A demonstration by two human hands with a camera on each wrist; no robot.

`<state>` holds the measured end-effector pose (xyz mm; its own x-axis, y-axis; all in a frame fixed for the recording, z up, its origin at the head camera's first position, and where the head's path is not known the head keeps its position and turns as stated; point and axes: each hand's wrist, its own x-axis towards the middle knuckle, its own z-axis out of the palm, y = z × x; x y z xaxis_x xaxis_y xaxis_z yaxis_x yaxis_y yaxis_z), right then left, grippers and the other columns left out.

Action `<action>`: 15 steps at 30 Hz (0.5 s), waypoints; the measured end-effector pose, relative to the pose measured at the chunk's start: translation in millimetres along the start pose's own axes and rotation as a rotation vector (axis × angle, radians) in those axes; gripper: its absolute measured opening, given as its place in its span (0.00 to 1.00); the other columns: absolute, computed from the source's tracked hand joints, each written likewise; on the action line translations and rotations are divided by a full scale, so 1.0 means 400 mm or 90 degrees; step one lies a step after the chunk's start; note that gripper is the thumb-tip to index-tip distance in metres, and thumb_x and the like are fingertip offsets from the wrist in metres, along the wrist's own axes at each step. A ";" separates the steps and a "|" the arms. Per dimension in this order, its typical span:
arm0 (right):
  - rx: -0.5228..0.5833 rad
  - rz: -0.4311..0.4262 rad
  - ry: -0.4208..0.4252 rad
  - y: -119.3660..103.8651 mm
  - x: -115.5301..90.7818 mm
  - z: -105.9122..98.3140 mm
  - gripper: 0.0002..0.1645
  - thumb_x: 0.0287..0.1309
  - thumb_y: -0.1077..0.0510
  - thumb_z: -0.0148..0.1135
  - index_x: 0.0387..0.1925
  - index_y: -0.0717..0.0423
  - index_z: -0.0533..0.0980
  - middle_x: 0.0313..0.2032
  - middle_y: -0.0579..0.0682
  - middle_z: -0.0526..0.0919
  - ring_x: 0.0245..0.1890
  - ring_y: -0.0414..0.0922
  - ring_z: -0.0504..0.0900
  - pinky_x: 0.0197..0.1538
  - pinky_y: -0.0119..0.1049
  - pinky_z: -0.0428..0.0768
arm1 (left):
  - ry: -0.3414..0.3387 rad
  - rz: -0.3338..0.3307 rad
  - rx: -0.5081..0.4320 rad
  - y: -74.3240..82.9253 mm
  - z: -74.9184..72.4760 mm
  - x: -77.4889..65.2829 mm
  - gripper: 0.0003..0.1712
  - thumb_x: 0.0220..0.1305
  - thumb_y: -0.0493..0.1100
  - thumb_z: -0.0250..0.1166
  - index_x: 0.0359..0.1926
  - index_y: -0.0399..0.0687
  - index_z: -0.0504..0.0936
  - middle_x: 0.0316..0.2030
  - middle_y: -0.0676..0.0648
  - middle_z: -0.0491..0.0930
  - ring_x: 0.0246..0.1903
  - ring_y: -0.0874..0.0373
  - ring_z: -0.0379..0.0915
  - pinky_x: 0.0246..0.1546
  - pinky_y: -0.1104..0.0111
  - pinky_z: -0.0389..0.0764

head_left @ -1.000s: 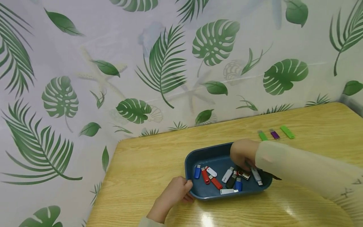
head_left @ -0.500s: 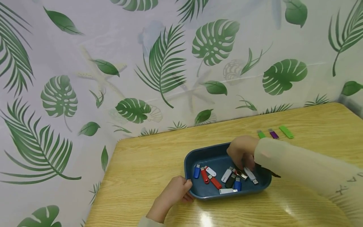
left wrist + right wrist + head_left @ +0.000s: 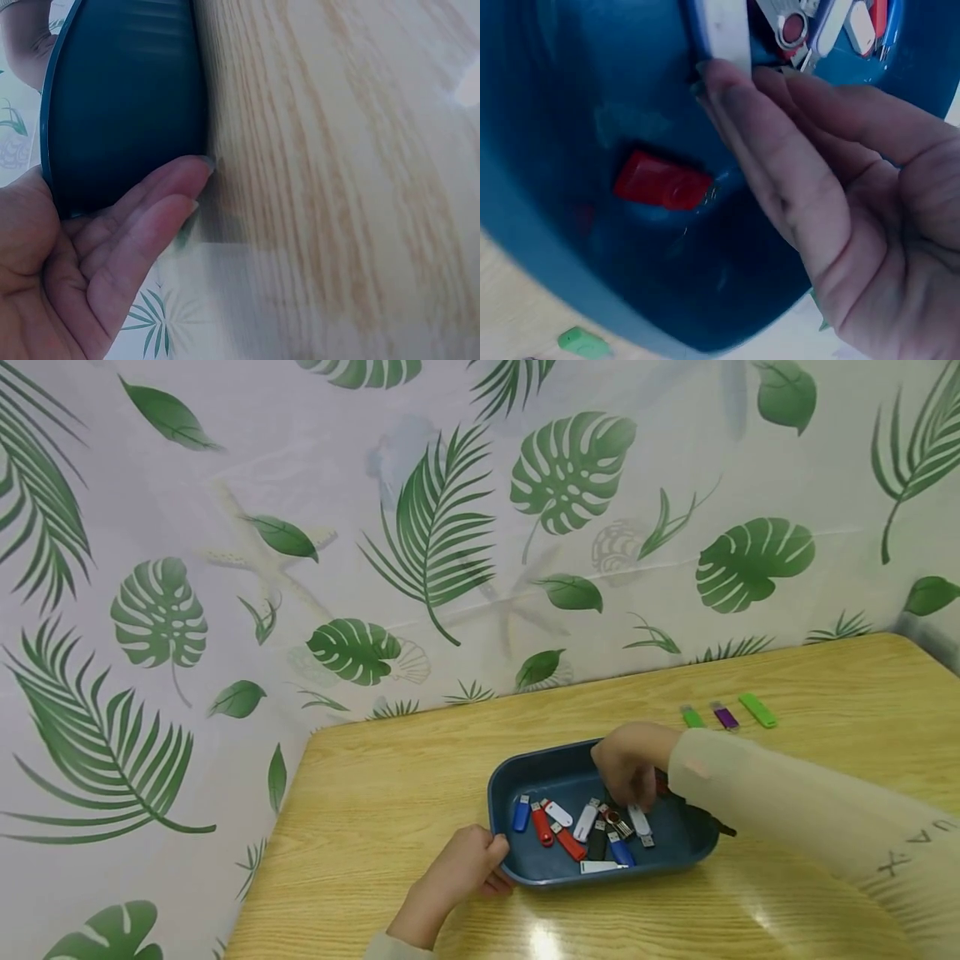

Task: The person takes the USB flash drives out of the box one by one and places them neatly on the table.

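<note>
A dark blue tray point(image 3: 551, 777) holds several USB flash drives. At its front left corner my left hand point(image 3: 468, 860) grips the tray, thumb on the rim and fingers against the outer wall point(image 3: 124, 97). My right hand point(image 3: 628, 768) reaches inside, fingers pointing down. Its fingertips touch a white USB drive point(image 3: 727, 34), with the swivel USB drive point(image 3: 615, 820) just left of it. Left of these lie a black drive point(image 3: 597, 841), a blue drive point(image 3: 620, 850) and a grey-white drive point(image 3: 587, 820). A red drive point(image 3: 664, 182) lies on the right-hand side, mostly hidden in the head view.
Behind the tray, a green drive point(image 3: 692, 717), a purple drive point(image 3: 725, 717) and a bright green drive point(image 3: 758, 710) lie on the wooden table point(image 3: 375, 777). A leaf-printed cloth point(image 3: 465, 527) hangs along the table's back edge.
My right hand has moved left inside the tray. The white drive, swivel drive, black drive, blue drive and grey-white drive have slid left with it. My left hand stays at the corner.
</note>
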<state>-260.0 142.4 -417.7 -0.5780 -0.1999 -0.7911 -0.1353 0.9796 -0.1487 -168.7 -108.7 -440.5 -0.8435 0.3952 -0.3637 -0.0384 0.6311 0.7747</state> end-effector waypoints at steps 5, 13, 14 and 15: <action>0.045 -0.029 0.037 -0.022 -0.046 -0.008 0.06 0.46 0.66 0.66 0.19 0.58 0.80 0.17 0.46 0.76 0.16 0.36 0.71 0.18 0.22 0.70 | 0.000 0.002 0.006 0.000 -0.005 0.002 0.20 0.61 0.40 0.48 0.21 0.32 0.80 0.18 0.40 0.82 0.19 0.49 0.81 0.20 0.60 0.82; -0.049 0.009 0.072 -0.022 -0.026 -0.019 0.07 0.49 0.71 0.62 0.25 0.62 0.71 0.23 0.55 0.79 0.16 0.40 0.78 0.22 0.28 0.78 | -0.007 0.006 0.006 0.007 -0.014 0.005 0.20 0.61 0.40 0.48 0.21 0.31 0.79 0.18 0.39 0.82 0.19 0.48 0.81 0.21 0.60 0.83; -0.082 -0.005 0.098 -0.024 -0.029 -0.015 0.08 0.49 0.72 0.62 0.26 0.62 0.71 0.22 0.55 0.80 0.17 0.42 0.78 0.23 0.30 0.79 | -0.008 0.004 0.004 0.007 -0.014 0.006 0.20 0.61 0.40 0.48 0.21 0.31 0.79 0.18 0.39 0.82 0.19 0.48 0.81 0.21 0.60 0.83; -0.134 -0.025 0.121 -0.027 -0.033 -0.011 0.08 0.51 0.72 0.61 0.25 0.61 0.70 0.22 0.53 0.79 0.18 0.41 0.76 0.24 0.31 0.78 | -0.009 0.002 0.003 0.008 -0.014 0.007 0.20 0.61 0.40 0.47 0.21 0.31 0.79 0.18 0.39 0.82 0.19 0.48 0.81 0.21 0.61 0.83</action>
<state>-254.6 134.4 -403.1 -0.7071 -0.2570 -0.6587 -0.3128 0.9492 -0.0346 -174.1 -109.6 -436.1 -0.8356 0.4067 -0.3693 -0.0332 0.6336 0.7730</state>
